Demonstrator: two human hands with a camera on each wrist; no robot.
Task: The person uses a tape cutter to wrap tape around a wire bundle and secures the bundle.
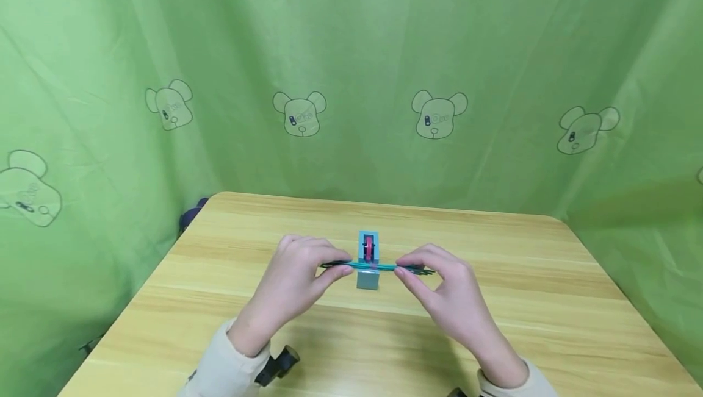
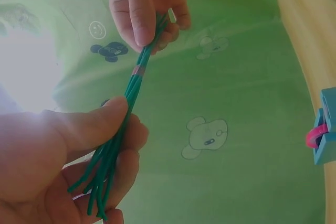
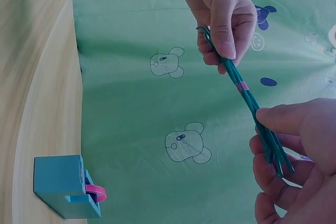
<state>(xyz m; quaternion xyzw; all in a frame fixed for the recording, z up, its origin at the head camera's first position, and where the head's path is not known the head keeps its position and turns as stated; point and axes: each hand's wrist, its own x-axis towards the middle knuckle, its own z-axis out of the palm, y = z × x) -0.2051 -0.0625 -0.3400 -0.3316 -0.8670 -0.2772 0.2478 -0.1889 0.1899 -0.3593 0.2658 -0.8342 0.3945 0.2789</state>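
Note:
A bundle of thin green wires (image 1: 379, 267) is stretched level between the two hands, over the table. Pink tape (image 2: 138, 70) wraps the bundle near its middle, also visible as a pink band (image 3: 242, 86) in the right wrist view. With thumb and fingers, the left hand (image 1: 291, 275) pinches one end part of the bundle. The right hand (image 1: 449, 293) pinches the other side in the same way. Loose wire ends (image 2: 100, 187) fan out past the left thumb. Directly behind and below the bundle stands a blue tape dispenser (image 1: 368, 280) with a pink tape roll (image 3: 95, 192).
The wooden table (image 1: 494, 336) has rounded far corners. A green curtain (image 1: 362, 31) with bear-head prints hangs round its far side and flanks. A dark purple object (image 1: 191, 216) shows beyond the table's left edge. A black wrist-camera mount (image 1: 280, 365) sits by the left sleeve.

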